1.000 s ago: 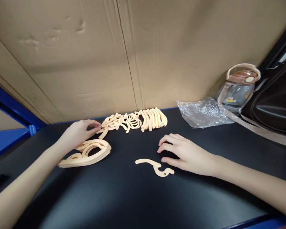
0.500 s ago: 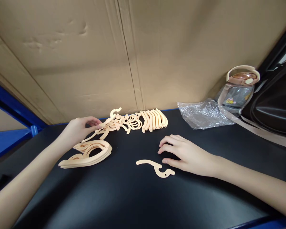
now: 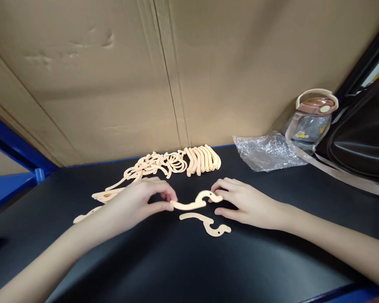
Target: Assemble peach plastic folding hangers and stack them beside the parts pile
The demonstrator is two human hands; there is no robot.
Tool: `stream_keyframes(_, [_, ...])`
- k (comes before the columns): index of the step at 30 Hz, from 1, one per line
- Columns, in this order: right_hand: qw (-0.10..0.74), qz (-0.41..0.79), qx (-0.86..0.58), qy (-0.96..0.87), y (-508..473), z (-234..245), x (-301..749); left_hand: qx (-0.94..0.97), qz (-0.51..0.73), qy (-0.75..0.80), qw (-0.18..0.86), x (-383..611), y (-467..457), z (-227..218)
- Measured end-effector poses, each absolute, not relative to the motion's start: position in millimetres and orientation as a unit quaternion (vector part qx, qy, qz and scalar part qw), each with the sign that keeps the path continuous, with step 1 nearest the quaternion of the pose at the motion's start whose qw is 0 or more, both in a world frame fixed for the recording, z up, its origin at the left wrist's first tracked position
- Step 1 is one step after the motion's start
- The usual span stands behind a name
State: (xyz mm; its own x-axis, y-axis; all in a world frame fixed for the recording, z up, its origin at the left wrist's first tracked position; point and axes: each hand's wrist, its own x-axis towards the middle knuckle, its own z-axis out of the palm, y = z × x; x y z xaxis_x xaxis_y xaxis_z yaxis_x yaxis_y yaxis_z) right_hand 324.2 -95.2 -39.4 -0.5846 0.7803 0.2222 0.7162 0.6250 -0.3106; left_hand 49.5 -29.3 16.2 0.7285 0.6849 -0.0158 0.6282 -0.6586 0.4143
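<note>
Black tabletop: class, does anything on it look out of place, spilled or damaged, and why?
Nothing looks spilled or broken. The crumpled clear plastic near the bottle seems odd, like loose wrapping left out. The jumbled pale pieces look untidy next to the neat row.

Blue metal framing (image 3: 22, 145) and cardboard walling (image 3: 113, 84) suggest a workshop bench (image 3: 151, 265).

A brown cardboard wall (image 3: 107, 88) is rising behind the black tabletop (image 3: 164, 261), a dark seam (image 3: 169, 80) is running down it, blue framing (image 3: 8, 189) is showing at left, and soft light is glazing the tabletop.
</note>
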Motion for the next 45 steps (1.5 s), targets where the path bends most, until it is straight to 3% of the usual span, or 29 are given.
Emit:
stream_keyframes(14, [0.223, 0.182, -0.415, -0.863, -82.0, -43.6, 335.0, 0.933, -0.003, 0.315, 0.175, 61.2, -40.0, 10.9])
stream_keyframes(27, [0.224, 0.162, -0.41, -0.869, -83.5, -42.3, 332.9, 0.927, 0.023, 0.336, 0.165, 52.0, -36.3, 8.4])
stream_keyframes(37, [0.21, 0.14, -0.409, -0.877, -87.1, -40.5, 331.1, 0.91, 0.074, 0.406, -0.044, 56.3, 5.0, 9.9])
stream_keyframes(45, [0.201, 0.13, -0.409, -0.881, -88.3, -39.4, 330.9, 0.895, 0.052, 0.438, -0.065, 79.4, 47.5, 7.8])
